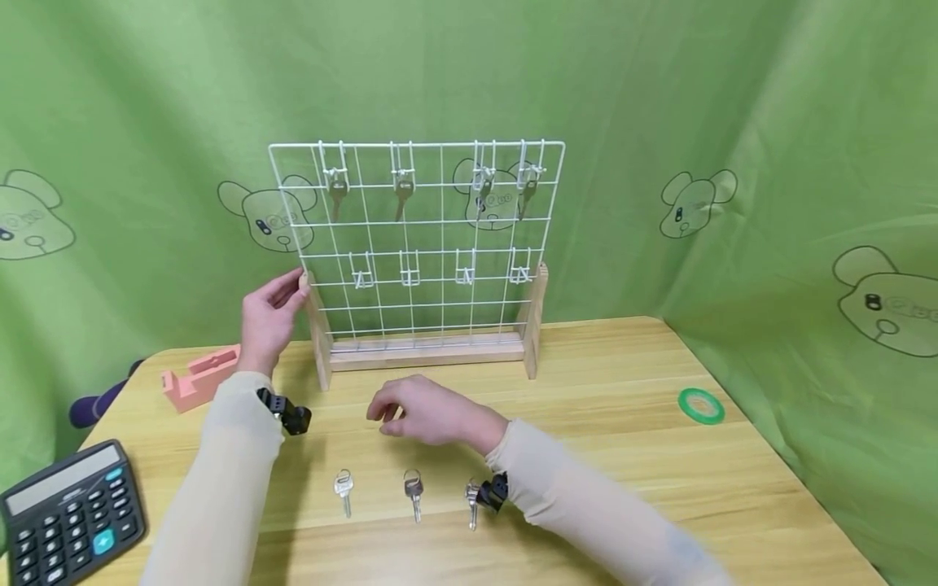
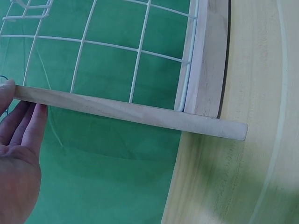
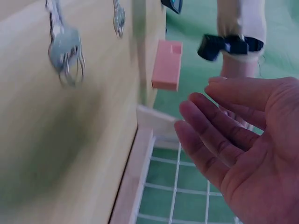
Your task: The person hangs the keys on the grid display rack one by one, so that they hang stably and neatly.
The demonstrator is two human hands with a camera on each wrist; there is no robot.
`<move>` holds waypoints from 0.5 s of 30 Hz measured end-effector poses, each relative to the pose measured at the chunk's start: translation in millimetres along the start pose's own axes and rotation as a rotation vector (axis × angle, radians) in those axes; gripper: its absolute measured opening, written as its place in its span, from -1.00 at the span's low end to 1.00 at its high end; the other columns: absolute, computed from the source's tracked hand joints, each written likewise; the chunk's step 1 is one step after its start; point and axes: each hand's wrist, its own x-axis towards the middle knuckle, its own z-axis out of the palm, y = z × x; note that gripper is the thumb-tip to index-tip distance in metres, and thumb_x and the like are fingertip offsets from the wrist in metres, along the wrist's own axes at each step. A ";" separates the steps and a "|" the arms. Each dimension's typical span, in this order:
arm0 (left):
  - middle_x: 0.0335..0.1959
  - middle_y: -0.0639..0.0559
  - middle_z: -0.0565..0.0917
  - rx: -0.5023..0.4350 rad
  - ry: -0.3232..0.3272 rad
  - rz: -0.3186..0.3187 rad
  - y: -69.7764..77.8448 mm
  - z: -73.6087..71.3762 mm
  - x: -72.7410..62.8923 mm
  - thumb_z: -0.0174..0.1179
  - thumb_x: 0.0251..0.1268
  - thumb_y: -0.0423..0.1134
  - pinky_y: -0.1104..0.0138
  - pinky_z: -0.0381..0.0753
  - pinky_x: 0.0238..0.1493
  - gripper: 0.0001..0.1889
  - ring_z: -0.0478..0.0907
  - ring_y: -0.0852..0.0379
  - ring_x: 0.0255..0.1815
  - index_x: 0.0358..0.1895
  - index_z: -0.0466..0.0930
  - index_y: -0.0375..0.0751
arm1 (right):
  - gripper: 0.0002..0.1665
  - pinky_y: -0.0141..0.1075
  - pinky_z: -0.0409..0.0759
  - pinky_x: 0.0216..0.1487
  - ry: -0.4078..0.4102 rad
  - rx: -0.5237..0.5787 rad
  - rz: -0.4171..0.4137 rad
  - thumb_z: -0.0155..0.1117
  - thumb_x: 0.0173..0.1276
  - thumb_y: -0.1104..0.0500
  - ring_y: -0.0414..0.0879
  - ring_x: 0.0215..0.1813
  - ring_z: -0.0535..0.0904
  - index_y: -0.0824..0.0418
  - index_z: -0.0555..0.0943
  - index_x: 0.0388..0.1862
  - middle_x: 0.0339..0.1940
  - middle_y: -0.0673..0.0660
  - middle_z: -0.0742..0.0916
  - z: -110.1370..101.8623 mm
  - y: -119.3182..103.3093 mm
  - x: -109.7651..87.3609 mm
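Note:
My left hand [image 1: 267, 324] pinches the upper end of the left wooden post [image 1: 319, 342] of a white wire grid rack, thumb on one side and fingers on the other in the left wrist view. Several keys [image 1: 404, 194] hang from hooks in the rack's top row; the lower-row hooks [image 1: 410, 277] hold none. Over the table in front of the rack is my right hand [image 1: 428, 411], its fingers loosely bent around nothing. Three keys with rings lie in a row nearer me: a left key [image 1: 344, 487], a middle key [image 1: 414, 487] and a right key [image 1: 472, 513], partly covered by the wrist camera.
Left of the rack stands a pink tape dispenser [image 1: 194, 389], with a black calculator [image 1: 73, 513] at the table's near left corner. A green tape roll [image 1: 701, 405] lies by the right edge. Green curtain [image 1: 623, 98] surrounds the wooden table [image 1: 623, 456].

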 end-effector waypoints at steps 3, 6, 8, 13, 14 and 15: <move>0.32 -0.19 0.47 -0.003 -0.001 -0.012 -0.1 1.5 0.5 0.21 0.40 -0.28 0.40 0.50 0.22 -0.54 0.47 0.00 0.28 0.34 0.45 -0.20 | -0.76 -0.60 0.53 -0.09 -0.018 0.019 0.000 0.33 0.34 0.30 -0.32 -0.15 0.57 0.26 0.67 -0.02 -0.12 0.02 0.71 7.8 -2.8 5.9; 0.31 -0.19 0.48 -0.011 -0.001 -0.011 0.3 3.4 0.8 0.22 0.40 -0.28 0.42 0.50 0.21 -0.54 0.48 0.01 0.27 0.33 0.46 -0.20 | -0.75 -0.61 0.53 -0.11 -0.049 0.034 0.019 0.35 0.31 0.30 -0.35 -0.17 0.56 0.26 0.67 -0.03 -0.12 0.02 0.71 14.3 -5.9 10.6; 0.31 -0.18 0.48 -0.015 -0.001 -0.009 0.4 3.8 1.3 0.21 0.40 -0.28 0.43 0.51 0.21 -0.55 0.48 0.01 0.27 0.33 0.46 -0.19 | -0.74 -0.61 0.53 -0.12 -0.074 0.040 0.034 0.36 0.30 0.30 -0.37 -0.19 0.54 0.26 0.67 -0.03 -0.13 0.02 0.71 18.8 -8.3 13.9; 0.31 -0.17 0.49 -0.006 0.007 -0.003 0.2 1.9 0.3 0.20 0.40 -0.29 0.45 0.51 0.20 -0.55 0.48 0.02 0.26 0.32 0.46 -0.21 | -0.76 -0.61 0.52 -0.16 -0.120 0.019 0.043 0.38 0.30 0.30 -0.37 -0.24 0.52 0.26 0.67 -0.05 -0.20 -0.01 0.71 34.4 -11.5 24.3; 0.30 -0.17 0.49 -0.006 0.008 -0.001 0.1 1.5 0.0 0.20 0.41 -0.30 0.45 0.51 0.20 -0.55 0.48 0.02 0.26 0.32 0.46 -0.21 | -0.77 -0.62 0.52 -0.16 -0.128 0.002 0.042 0.38 0.29 0.30 -0.37 -0.24 0.52 0.25 0.67 -0.06 -0.22 -0.03 0.71 38.2 -11.4 26.6; 0.30 -0.17 0.49 -0.003 0.010 0.000 -0.1 1.1 -0.3 0.20 0.40 -0.29 0.45 0.51 0.20 -0.55 0.48 0.02 0.26 0.32 0.46 -0.21 | -0.77 -0.62 0.51 -0.15 -0.137 -0.018 0.040 0.39 0.28 0.29 -0.37 -0.25 0.52 0.24 0.68 -0.07 -0.24 -0.05 0.70 42.1 -11.1 28.6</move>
